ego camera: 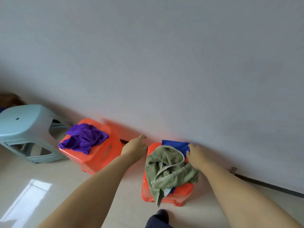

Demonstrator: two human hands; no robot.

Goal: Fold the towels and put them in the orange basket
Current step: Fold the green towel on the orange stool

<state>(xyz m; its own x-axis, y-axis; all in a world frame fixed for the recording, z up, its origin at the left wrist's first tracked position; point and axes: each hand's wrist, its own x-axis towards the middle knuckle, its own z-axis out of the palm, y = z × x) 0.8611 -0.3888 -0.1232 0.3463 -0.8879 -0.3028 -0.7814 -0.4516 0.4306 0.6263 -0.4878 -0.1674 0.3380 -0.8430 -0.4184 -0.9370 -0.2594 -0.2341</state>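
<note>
Nearest the camera, a dark shoe [162, 213] and trouser leg stand on the pale glossy floor [49, 175], where a bright window reflection [28, 198] falls at left. Two bare forearms reach forward over it. Just ahead of the shoe sits an orange basket [172, 197], heaped with a crumpled olive-green towel [167, 170] that spills over its near rim; a scrap of white patterned cloth [167, 192] peeks from beneath. At the basket's far side lies a blue towel [178, 145], and the right hand [196, 157] rests on it with fingers [191, 147] loosely bent over its edge; whether they actually pinch the cloth cannot be told. The left hand [135, 148] hovers in the gap between this basket and a second orange basket [98, 155] to the left, its fingers extended and relaxed, holding nothing. That second basket carries a rumpled purple towel [83, 138] draped across its top. Further left, a light blue plastic stool [24, 130] lies tipped on its side. Behind everything, a plain grey wall [164, 63] meets the floor along a dark baseboard [271, 185].
</note>
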